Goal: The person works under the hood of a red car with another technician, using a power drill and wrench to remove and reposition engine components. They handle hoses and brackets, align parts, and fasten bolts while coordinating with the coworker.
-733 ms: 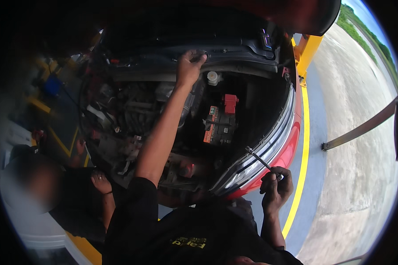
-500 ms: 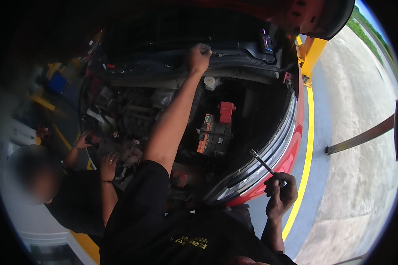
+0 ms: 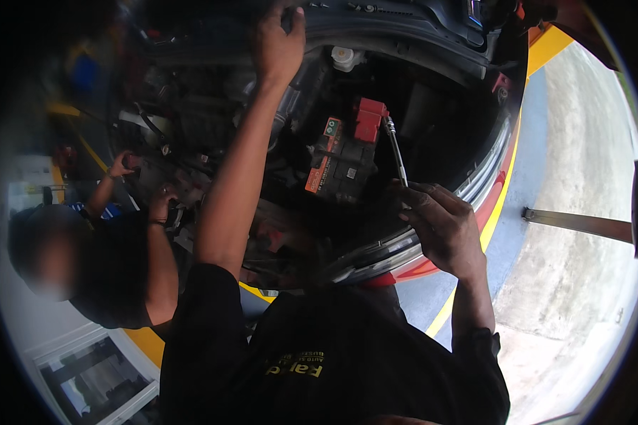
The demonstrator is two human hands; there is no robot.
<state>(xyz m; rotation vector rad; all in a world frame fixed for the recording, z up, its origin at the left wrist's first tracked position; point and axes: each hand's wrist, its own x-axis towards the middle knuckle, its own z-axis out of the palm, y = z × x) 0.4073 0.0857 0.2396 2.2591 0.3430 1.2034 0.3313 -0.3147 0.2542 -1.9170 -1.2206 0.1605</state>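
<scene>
My right hand [image 3: 443, 227] is closed round the lower end of a long, slim chrome socket wrench [image 3: 396, 152]. Its far tip reaches beside the red terminal cover [image 3: 369, 120] on the car battery [image 3: 344, 166]; whether they touch, I cannot tell. My left arm stretches over the engine bay. At the windscreen cowl [image 3: 397, 32], my left hand [image 3: 280, 46] has its fingers curled, partly cut off by the upper edge. What it holds, if anything, is hidden.
On the left a co-worker's two hands [image 3: 164, 203] are over the engine bay. A white-capped reservoir [image 3: 343, 58] stands behind the battery. The headlight [image 3: 485, 166] and red bumper edge the bay on the right. Beyond them stand a yellow post [image 3: 549, 46] and a metal arm [image 3: 581, 224].
My right hand has brought the socket wrench from outside the headlight in over the bay, up to the battery. The view has shifted, and my left hand now sits at the upper edge.
</scene>
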